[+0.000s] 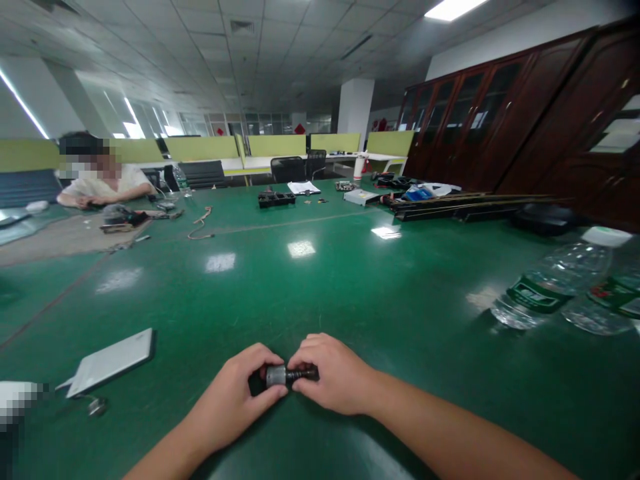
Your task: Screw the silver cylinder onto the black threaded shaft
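Observation:
Low over the near part of the green table, my two hands meet at a small metal part. Thumb and fingers of my left hand [239, 385] pinch its wide silver-grey cylinder [277, 376]. From the cylinder's right side a thinner dark ridged shaft [295, 375] runs sideways, and my right hand [333, 375] is closed on that with thumb and fingertips. Cylinder and shaft lie in one line and look joined, though the fingers partly cover where they meet. I cannot tell the exact kind of part.
A flat pale slab [113, 362] lies at left, with a small metal piece [97, 406] beside it. Water bottles [543, 297] stand at right. Farther back are a black part [276, 199], a cord [200, 223], a clipboard [303, 188] and long dark bars [440, 207]. A person [107, 177] sits at far left.

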A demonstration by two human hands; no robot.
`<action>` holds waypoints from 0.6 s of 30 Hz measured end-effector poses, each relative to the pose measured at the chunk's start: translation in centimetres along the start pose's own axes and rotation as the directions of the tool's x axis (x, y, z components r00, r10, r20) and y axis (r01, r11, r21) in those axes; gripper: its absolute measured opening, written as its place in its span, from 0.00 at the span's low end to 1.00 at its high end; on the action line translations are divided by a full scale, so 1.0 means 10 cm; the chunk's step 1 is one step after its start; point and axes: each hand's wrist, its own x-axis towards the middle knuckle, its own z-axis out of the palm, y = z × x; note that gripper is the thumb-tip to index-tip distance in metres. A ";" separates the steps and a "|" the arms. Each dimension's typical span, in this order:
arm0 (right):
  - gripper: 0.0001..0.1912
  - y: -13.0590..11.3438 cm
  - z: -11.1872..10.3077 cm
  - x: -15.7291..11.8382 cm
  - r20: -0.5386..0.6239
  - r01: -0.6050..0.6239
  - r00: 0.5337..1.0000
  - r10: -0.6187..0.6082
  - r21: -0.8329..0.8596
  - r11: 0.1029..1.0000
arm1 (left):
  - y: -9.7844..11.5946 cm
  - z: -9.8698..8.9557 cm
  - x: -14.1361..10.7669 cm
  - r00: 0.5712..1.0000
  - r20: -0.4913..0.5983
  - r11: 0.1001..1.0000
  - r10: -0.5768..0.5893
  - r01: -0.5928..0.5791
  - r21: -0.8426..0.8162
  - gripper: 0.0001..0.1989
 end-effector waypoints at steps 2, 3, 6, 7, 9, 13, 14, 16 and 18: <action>0.09 0.00 0.01 0.01 -0.001 -0.001 1.000 0.001 -0.005 1.000 | 0.00 0.00 0.00 1.000 -0.002 1.000 -0.006 0.006 -0.008 0.07; 0.09 -0.01 0.01 0.01 -0.001 -0.002 1.000 0.002 -0.006 1.000 | 0.01 0.00 -0.01 1.000 -0.003 1.000 -0.008 0.008 -0.010 0.07; 0.08 -0.02 0.02 0.02 0.006 -0.006 1.000 0.006 -0.009 1.000 | 0.02 0.00 -0.01 1.000 -0.001 1.000 -0.014 0.014 -0.017 0.07; 0.07 -0.02 0.01 0.02 0.011 -0.008 1.000 0.008 -0.011 1.000 | 0.03 0.00 -0.01 1.000 -0.001 1.000 -0.016 0.016 -0.019 0.07; 0.07 -0.03 0.00 0.03 0.018 -0.014 1.000 0.014 -0.015 1.000 | 0.04 0.00 -0.01 1.000 0.004 1.000 -0.018 0.018 -0.021 0.07; 0.06 -0.02 -0.02 0.03 0.017 0.008 1.000 -0.008 -0.018 1.000 | 0.04 0.01 -0.01 0.999 0.004 0.999 -0.033 0.033 -0.014 0.07; 0.06 -0.02 -0.03 0.03 0.018 0.025 1.000 -0.024 -0.018 1.000 | 0.04 0.01 0.00 0.999 0.007 0.999 -0.038 0.039 -0.017 0.07; 0.06 0.00 -0.03 0.03 0.019 0.059 0.998 -0.058 -0.019 0.998 | 0.04 0.01 0.00 0.999 0.009 0.999 -0.045 0.045 -0.022 0.06; 0.06 0.02 -0.03 0.03 0.013 0.083 0.996 -0.083 -0.024 0.996 | 0.04 0.01 0.01 0.999 0.014 0.999 -0.048 0.048 -0.024 0.06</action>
